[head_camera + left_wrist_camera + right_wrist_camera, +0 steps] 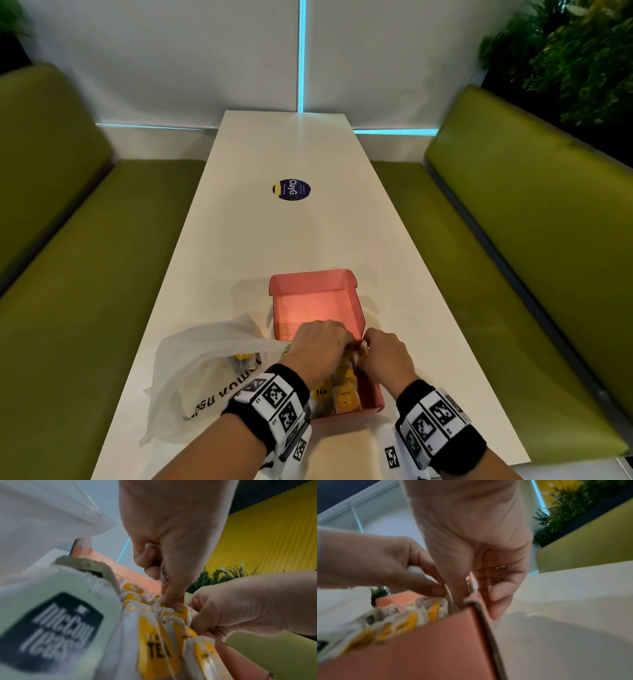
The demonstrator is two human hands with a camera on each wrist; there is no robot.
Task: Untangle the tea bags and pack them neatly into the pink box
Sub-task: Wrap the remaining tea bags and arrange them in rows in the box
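The pink box (pixel 356 305) lies open on the white table (pixel 291 222). Its near half holds a row of upright tea bags (pixel 346 395) with yellow labels, which are also seen close up (pixel 154 642). A green McCoy Teas packet (pixel 51 622) stands at their left. My left hand (pixel 349 342) reaches into the box and pinches one tea bag (pixel 448 596) by its top edge. My right hand (pixel 366 346) is at the box's right wall (pixel 419 649). Its thumb is inside against that tea bag, and its fingers (pixel 496 599) curl over the outside of the wall.
A crumpled clear plastic bag (pixel 205 370) with more yellow-labelled tea bags lies to the left of the box. A round dark sticker (pixel 291 189) sits mid-table. Green benches (pixel 513 257) flank the table on both sides, with plants (pixel 565 58) behind.
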